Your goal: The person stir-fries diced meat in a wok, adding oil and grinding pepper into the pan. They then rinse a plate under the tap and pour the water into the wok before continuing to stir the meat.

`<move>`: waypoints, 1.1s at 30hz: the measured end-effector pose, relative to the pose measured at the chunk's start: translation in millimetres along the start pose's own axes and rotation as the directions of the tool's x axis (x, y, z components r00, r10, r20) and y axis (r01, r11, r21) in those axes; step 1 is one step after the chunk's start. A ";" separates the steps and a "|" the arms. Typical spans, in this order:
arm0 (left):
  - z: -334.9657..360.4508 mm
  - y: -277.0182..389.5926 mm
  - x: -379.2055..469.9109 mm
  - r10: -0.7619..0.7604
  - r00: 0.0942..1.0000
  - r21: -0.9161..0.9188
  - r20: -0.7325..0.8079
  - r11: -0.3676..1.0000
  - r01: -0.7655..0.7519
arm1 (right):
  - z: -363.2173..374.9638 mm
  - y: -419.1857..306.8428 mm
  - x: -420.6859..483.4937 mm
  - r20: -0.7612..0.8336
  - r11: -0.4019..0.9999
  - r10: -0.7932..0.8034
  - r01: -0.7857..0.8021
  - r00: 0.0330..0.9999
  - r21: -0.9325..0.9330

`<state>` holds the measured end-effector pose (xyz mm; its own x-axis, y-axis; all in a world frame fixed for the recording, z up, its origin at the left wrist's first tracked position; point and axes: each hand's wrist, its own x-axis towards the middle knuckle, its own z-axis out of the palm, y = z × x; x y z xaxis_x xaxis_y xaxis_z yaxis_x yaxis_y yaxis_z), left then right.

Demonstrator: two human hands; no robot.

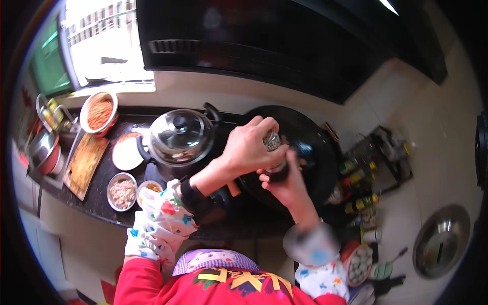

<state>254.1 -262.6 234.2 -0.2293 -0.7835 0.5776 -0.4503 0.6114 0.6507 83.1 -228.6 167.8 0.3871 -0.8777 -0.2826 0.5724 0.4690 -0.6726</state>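
Note:
Above the left part of a large black wok [309, 133], my two hands meet at a glass grinder bottle [272, 140] that seems filled with small pale grains. My left hand [251, 141] grips its glass end from above. Around the dark lower end, my right hand [288, 179] has its fingers wrapped. Behind my left wrist stands a steel pot with a glass lid [181, 135]. The inside of the wok is partly hidden by my hands; a few small pieces show in it.
Left on the dark counter are a bowl of reddish-brown food [100, 114], a wooden cutting board [85, 164], a white plate [127, 151] and a bowl of chopped meat [122, 191]. Bottles [362, 204] stand right of the wok. A bowl of eggs [358, 265] is at lower right, near a round lid [441, 242].

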 end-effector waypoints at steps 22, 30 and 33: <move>-91.2 -36.5 -127.4 -0.173 0.985 -0.651 -0.021 0.750 0.118 | 117.6 124.5 -52.9 0.214 -0.076 -0.852 0.291 0.478 -0.954; -142.7 -66.2 -149.1 -0.193 0.981 -0.710 0.030 0.687 0.157 | 170.6 152.2 -49.5 -0.136 0.734 -0.490 0.323 0.861 -0.598; -147.1 -53.9 -156.6 -0.338 0.923 -0.742 0.185 0.568 0.357 | 170.8 161.6 -44.9 0.316 -0.114 -0.841 0.426 0.440 -0.898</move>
<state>441.2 -156.6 181.3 -0.2189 -0.9503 0.2216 0.3027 0.1497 0.9413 281.7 -96.6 188.6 -0.0824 -0.7494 0.6570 -0.5496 -0.5158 -0.6572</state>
